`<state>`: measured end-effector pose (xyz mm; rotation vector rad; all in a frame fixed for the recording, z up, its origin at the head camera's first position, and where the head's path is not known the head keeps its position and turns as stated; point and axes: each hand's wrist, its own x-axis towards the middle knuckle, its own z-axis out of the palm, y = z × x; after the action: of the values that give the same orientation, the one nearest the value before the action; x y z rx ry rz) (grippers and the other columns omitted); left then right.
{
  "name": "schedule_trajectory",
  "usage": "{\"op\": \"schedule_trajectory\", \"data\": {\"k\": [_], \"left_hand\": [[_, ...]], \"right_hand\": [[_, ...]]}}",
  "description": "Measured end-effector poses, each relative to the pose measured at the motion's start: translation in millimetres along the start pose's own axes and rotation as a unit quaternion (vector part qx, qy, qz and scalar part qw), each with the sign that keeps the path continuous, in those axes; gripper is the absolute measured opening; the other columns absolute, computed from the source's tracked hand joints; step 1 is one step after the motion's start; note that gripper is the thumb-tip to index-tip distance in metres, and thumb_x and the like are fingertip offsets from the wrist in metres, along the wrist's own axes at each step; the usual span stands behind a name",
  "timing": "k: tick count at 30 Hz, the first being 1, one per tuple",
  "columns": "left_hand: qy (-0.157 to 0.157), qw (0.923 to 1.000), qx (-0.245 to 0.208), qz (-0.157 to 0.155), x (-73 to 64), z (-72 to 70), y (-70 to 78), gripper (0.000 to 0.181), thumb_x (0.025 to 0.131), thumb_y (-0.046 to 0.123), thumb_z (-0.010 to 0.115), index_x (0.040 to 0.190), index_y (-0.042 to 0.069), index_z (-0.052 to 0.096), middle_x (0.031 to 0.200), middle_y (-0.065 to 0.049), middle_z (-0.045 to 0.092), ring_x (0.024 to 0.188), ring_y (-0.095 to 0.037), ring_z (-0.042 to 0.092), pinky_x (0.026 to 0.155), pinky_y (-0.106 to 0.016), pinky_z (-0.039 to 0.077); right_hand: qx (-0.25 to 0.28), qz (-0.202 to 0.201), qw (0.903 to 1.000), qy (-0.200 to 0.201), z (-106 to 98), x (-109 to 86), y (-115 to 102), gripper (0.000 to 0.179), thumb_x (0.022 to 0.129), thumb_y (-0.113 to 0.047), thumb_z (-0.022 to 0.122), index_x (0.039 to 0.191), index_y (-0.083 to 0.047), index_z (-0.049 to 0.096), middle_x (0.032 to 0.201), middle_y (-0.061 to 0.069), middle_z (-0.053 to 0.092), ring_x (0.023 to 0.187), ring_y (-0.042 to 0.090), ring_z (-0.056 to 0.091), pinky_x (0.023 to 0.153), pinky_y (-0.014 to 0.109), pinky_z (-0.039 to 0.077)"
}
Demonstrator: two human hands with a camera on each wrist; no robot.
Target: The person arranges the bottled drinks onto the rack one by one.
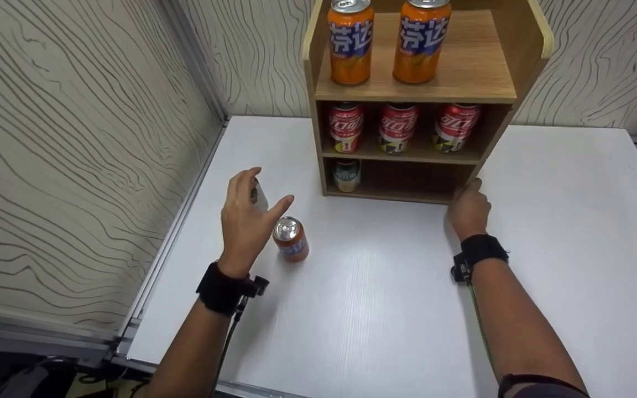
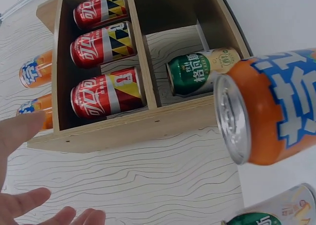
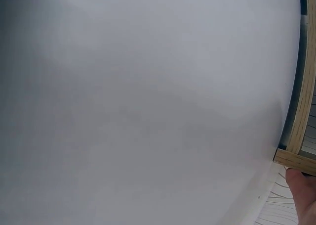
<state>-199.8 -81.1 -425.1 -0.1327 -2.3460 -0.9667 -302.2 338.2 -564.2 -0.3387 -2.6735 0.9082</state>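
My left hand (image 1: 244, 221) is over the table's left part, thumb and fingers spread apart with nothing between them. Just right of its thumb stands an orange soda can (image 1: 292, 243), upright, which looms close in the left wrist view. A pale can with a green band (image 2: 281, 210) stands behind the left fingers, mostly hidden by them in the head view. My right hand (image 1: 469, 210) grips the lower right corner of a wooden shelf (image 1: 415, 97); its thumb (image 3: 298, 183) lies against the side panel, while the other fingers are partly hidden.
Two orange cans (image 1: 350, 47) stand on the shelf's top level. Three red cola cans (image 1: 399, 128) line the middle level. One green-and-cream can (image 1: 347, 176) is at the left of the bottom level. Patterned wall panels (image 1: 75, 138) border the white table (image 1: 379, 309).
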Motion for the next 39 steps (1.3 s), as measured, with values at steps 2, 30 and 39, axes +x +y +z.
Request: {"op": "schedule_trajectory", "data": {"k": [2, 30, 39], "left_hand": [[-0.007, 1.0000, 0.002, -0.006, -1.4, 1.0, -2.1, 0.072, 0.075, 0.039, 0.085, 0.132, 0.007, 0.054, 0.130, -0.010, 0.051, 0.113, -0.026, 0.058, 0.086, -0.042, 0.053], [-0.108, 0.9884, 0.040, -0.099, -33.2, 23.4, -33.8, 0.071, 0.073, 0.042, 0.084, 0.130, 0.011, 0.056, 0.127, -0.009, 0.056, 0.115, -0.029, 0.056, 0.088, -0.045, 0.049], [-0.127, 0.9838, 0.024, -0.124, -41.9, 29.3, -37.5, 0.072, 0.070, 0.040, 0.085, 0.130, 0.011, 0.057, 0.132, -0.008, 0.054, 0.117, -0.030, 0.055, 0.090, -0.047, 0.048]], "right_hand": [[-0.001, 0.001, 1.0000, 0.002, 0.1, 0.0, 0.3, 0.039, 0.104, -0.017, 0.036, 0.126, 0.015, 0.038, 0.095, 0.040, 0.058, 0.089, 0.057, 0.057, 0.073, 0.063, 0.045], [0.002, -0.004, 0.9999, 0.010, 0.8, 2.2, -0.8, 0.034, 0.105, -0.020, 0.035, 0.120, 0.010, 0.040, 0.088, 0.036, 0.060, 0.082, 0.054, 0.059, 0.068, 0.060, 0.046], [-0.001, 0.003, 0.9999, 0.010, 2.5, 0.2, 1.9, 0.033, 0.105, -0.019, 0.038, 0.122, 0.009, 0.040, 0.091, 0.037, 0.060, 0.084, 0.055, 0.059, 0.068, 0.061, 0.046]]}}
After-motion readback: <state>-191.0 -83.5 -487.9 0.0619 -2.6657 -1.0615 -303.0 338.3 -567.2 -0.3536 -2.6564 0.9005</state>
